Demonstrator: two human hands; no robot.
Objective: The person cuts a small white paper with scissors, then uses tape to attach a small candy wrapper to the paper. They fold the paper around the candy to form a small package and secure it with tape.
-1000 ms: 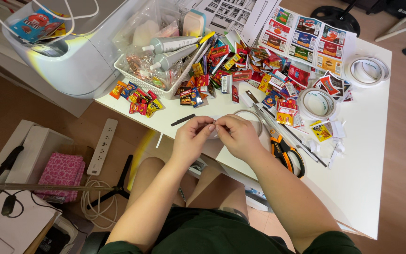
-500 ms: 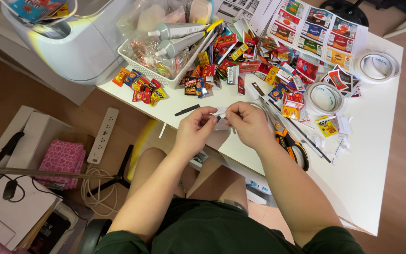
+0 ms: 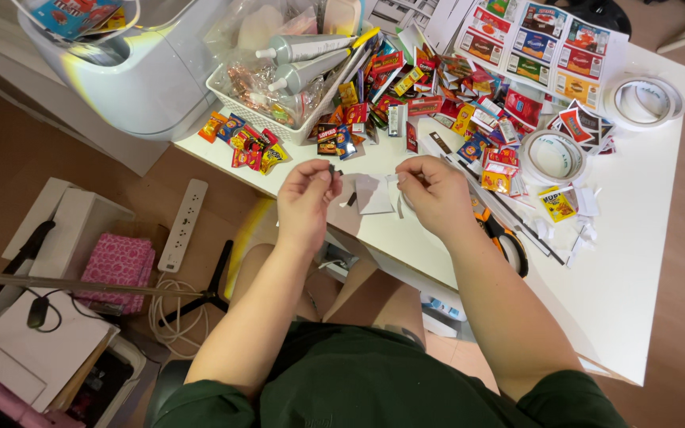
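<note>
My left hand [image 3: 308, 195] hovers over the white table's [image 3: 636, 261] near edge, its fingertips pinched on a tiny dark piece [image 3: 331, 168]. My right hand [image 3: 435, 192] is a short way to the right, fingers pinched on a thin strip of white paper or tape that I can barely make out. Between the hands a small white paper scrap [image 3: 374, 194] lies on the table with a small dark sliver [image 3: 351, 198] beside it. A heap of tiny colourful printed packets [image 3: 438, 87] covers the table beyond my hands.
A white basket [image 3: 251, 111] with glue tubes [image 3: 303, 49] stands at the back left beside a white machine [image 3: 132, 71]. Tape rolls [image 3: 552, 156] [image 3: 642, 99], printed sheets [image 3: 541, 43] and orange-handled scissors [image 3: 505, 238] lie right. On the floor are a power strip [image 3: 182, 224], a pink box [image 3: 116, 261] and cables.
My hands have drawn apart: they were close together pinching something, and now the left holds a dark piece while the right holds a strip. The white scrap shows between them.
</note>
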